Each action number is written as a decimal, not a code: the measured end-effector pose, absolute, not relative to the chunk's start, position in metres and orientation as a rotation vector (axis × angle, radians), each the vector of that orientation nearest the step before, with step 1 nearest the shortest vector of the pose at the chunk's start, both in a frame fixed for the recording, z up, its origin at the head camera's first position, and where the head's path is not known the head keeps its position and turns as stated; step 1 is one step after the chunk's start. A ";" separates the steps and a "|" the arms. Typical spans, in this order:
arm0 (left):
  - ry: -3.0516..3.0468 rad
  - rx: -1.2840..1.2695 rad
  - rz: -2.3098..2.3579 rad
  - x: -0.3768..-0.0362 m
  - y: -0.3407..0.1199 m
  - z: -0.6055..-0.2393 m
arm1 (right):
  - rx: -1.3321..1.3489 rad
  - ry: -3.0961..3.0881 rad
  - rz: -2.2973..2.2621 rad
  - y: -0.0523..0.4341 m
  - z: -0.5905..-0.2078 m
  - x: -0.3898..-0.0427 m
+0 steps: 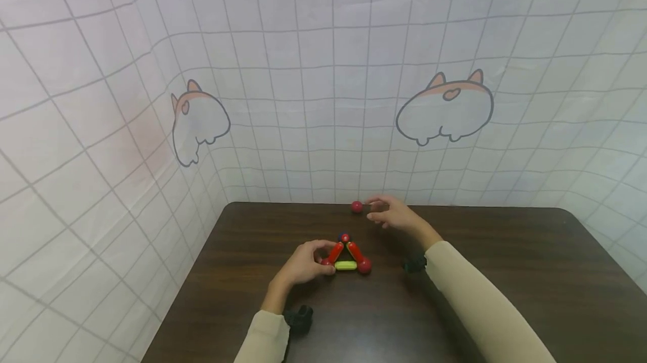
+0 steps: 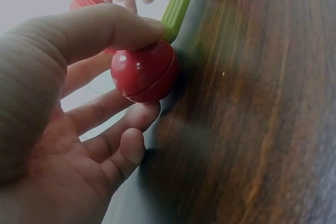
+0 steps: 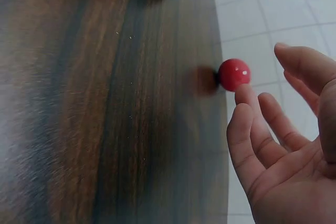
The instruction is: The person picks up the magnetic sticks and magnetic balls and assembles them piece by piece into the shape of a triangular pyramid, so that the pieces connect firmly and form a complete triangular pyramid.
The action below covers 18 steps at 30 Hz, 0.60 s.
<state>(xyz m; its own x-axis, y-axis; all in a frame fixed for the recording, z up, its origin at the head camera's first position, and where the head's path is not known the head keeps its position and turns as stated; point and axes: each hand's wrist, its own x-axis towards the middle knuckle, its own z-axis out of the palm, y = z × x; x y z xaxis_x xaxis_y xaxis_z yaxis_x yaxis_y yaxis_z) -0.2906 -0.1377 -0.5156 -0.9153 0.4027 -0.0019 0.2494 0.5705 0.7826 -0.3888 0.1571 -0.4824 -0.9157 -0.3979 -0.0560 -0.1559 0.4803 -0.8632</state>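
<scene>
**Red ball at the far edge, triangle of rods under the left hand**

The small glossy red ball [image 1: 356, 206] lay at the far edge of the dark wood-grain tabletop [image 1: 505, 273], just beside the right hand [image 1: 391, 214]. That hand's fingers [image 3: 252, 129] were loosely spread and held nothing; one fingertip was at the ball, though whether it touched could not be told.

Nearer the person sat a flat triangle of plastic rods [image 1: 346, 255]: two red rods, a yellow-green rod [image 1: 346, 265] along the near side, red balls at the near corners and a blue ball [image 1: 345, 237] at the far corner. The left hand [image 1: 303, 264] pinched the near-left corner ball [image 2: 144, 72] between thumb and curled fingers.

A white gridded cloth with cartoon animal prints [image 1: 445, 107] hung behind the tabletop.
</scene>
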 end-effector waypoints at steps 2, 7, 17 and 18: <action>2.618 0.546 1.255 -0.291 -0.138 -0.516 | -0.470 2.480 -1.404 0.154 -0.483 -0.394; 2.601 0.540 1.260 -0.291 -0.139 -0.515 | -0.462 2.487 -1.404 0.144 -0.487 -0.403; 2.580 0.558 1.275 -0.294 -0.141 -0.517 | -0.420 2.510 -1.391 0.126 -0.500 -0.419; 2.578 0.558 1.277 -0.294 -0.141 -0.518 | -0.430 2.514 -1.383 0.125 -0.501 -0.420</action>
